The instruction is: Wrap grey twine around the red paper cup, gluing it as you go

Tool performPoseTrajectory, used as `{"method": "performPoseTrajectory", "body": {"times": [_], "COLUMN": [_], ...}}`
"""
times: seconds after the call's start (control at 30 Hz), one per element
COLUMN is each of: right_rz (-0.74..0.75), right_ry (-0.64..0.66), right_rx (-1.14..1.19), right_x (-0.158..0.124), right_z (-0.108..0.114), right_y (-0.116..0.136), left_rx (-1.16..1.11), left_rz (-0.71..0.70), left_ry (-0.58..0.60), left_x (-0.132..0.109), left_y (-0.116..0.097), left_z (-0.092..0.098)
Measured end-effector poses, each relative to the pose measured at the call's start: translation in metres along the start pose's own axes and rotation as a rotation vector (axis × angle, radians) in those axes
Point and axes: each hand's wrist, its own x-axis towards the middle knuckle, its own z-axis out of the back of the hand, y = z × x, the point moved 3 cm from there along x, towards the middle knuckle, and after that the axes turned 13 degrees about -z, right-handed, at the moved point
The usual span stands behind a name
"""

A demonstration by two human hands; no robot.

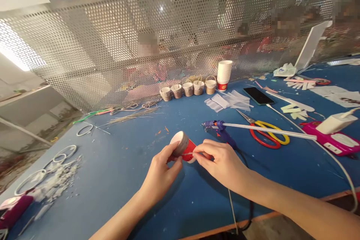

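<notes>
My left hand point(161, 174) grips a small red paper cup point(184, 146), tipped on its side and partly wrapped in a grey-brown band. My right hand point(222, 163) is pinched against the cup's red wall; a thin strand seems to run between its fingertips, too fine to name. Both hands hover just above the blue table point(112, 180). A blue glue gun point(221, 129) with a long clear glue stick point(270, 130) lies right behind my right hand.
Red and yellow scissors point(267, 133) and a black phone point(258, 96) lie right of the glue gun. Several wrapped cups point(188, 89), a stack of white cups point(224, 73) and cut strips point(229, 101) stand by the perforated metal screen point(168, 37). Wire rings point(60, 155) lie at left, a pink power strip point(334, 140) at right.
</notes>
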Motion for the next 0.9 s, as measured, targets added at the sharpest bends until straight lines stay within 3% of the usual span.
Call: {"method": "performPoseTrajectory", "body": {"times": [0.23, 0.9], "right_rz": [-0.014, -0.062], "right_ry": [-0.051, -0.072], "right_rx": [0.074, 0.106], "right_x": [0.009, 0.005], "right_z": [-0.005, -0.015], "right_y": [-0.005, -0.01], "left_rx": [-0.116, -0.147], "left_rz": [0.128, 0.176], "left_ry": [0.084, 0.079], "left_x": [0.005, 0.003], "left_y": [-0.008, -0.012], "left_z": [0.0, 0.002]}}
